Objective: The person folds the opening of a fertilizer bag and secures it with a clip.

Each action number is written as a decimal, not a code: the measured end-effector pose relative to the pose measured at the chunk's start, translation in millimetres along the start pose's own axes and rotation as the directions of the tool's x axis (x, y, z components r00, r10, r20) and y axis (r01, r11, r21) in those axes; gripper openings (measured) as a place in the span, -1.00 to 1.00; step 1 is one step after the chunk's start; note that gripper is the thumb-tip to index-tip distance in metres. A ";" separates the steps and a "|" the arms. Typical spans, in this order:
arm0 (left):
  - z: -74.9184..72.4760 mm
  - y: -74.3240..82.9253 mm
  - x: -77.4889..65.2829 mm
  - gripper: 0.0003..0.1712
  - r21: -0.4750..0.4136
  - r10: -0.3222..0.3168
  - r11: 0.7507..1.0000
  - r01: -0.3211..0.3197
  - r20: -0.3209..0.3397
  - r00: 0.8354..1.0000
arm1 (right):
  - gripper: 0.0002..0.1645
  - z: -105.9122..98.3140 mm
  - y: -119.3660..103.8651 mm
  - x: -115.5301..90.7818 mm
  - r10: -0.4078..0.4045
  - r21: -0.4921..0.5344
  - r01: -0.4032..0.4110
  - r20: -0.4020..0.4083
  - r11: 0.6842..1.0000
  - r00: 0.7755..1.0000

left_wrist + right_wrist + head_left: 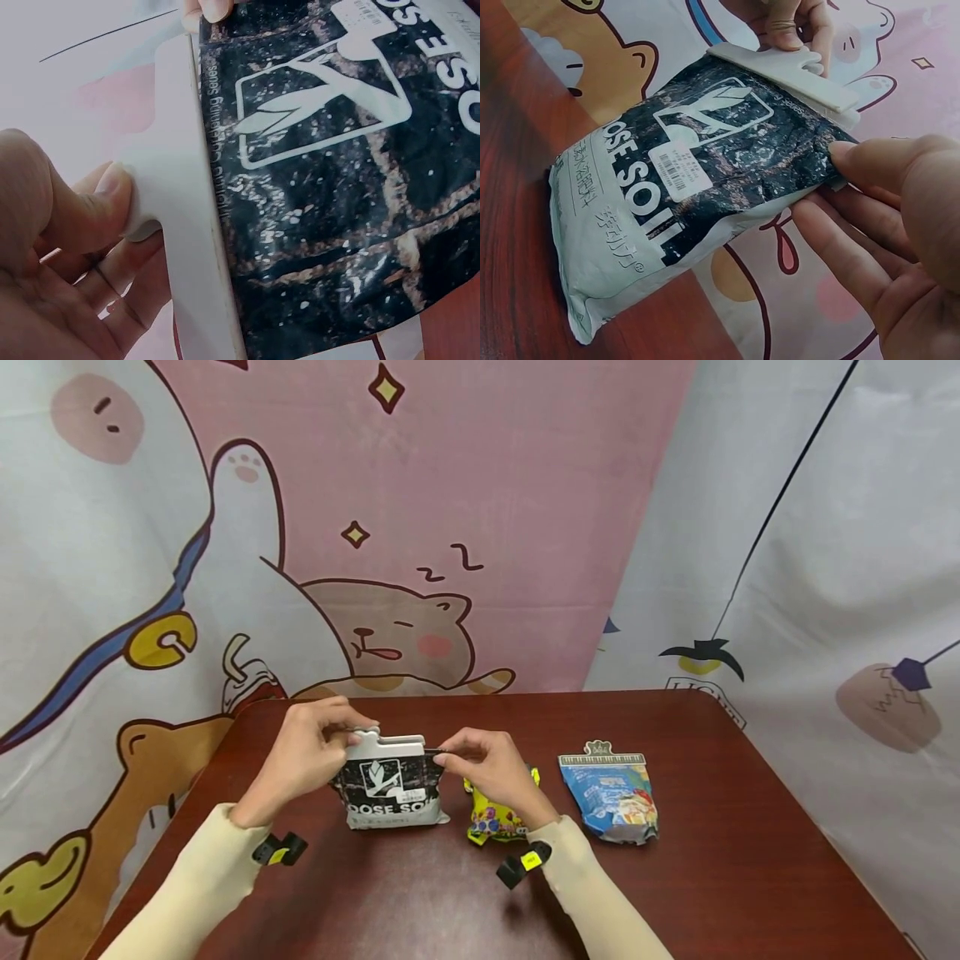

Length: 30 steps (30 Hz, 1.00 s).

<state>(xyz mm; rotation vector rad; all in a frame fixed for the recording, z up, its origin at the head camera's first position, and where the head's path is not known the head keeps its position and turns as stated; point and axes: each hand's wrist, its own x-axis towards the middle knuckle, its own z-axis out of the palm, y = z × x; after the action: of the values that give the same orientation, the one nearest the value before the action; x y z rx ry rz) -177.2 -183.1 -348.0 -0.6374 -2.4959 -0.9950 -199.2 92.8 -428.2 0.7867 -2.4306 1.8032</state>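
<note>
A black and white soil bag (393, 789) stands on the table, its lettering facing me. Across its top edge sits a white bag clip (176, 187). My left hand (309, 747) pinches the clip's raised handle between thumb and fingers. The bag's upper right corner is pinched by my right hand (491, 768), as the right wrist view shows, with the thumb on the front and fingers behind. A barcode sticker (679, 172) is on the bag's front. Partly behind my right hand lies a small yellow patterned packet (491, 822).
To the right, a blue packet (611, 802) lies on the dark red table (712, 877) with a metallic clip (600, 752) across its top. A cartoon-printed cloth (525, 527) hangs behind the table.
</note>
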 end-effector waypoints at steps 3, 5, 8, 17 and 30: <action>2.4 0.0 -0.6 -0.51 0.002 -0.007 1.000 0.007 0.005 1.000 | -0.86 -0.7 0.9 0.5 0.011 0.021 -0.011 -0.003 1.000 1.000; 3.9 0.1 -0.9 -0.51 0.002 -0.010 1.000 0.010 0.006 1.000 | -0.86 -1.1 1.8 0.5 0.020 0.043 -0.020 -0.001 0.999 1.000; 6.5 0.3 -0.8 -0.50 0.003 -0.007 1.000 0.007 0.006 1.000 | -0.84 -1.6 2.2 0.2 0.030 0.067 -0.031 0.004 0.997 1.000; 14.2 1.3 -1.9 -0.50 0.038 -0.023 0.999 0.023 0.015 1.000 | -0.86 -3.0 1.3 -0.6 0.010 0.044 -0.010 -0.002 0.999 1.000; 14.8 0.0 -3.6 -0.53 0.053 -0.062 0.997 0.057 0.092 0.994 | -0.89 -3.6 2.5 0.1 -0.019 -0.018 0.018 -0.025 1.000 1.000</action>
<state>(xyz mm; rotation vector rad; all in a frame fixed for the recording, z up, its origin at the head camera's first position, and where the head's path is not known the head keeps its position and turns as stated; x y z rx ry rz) -176.9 -173.5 -359.8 -0.6107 -2.6272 -0.9404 -201.3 96.6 -429.2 0.7782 -2.4122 1.7721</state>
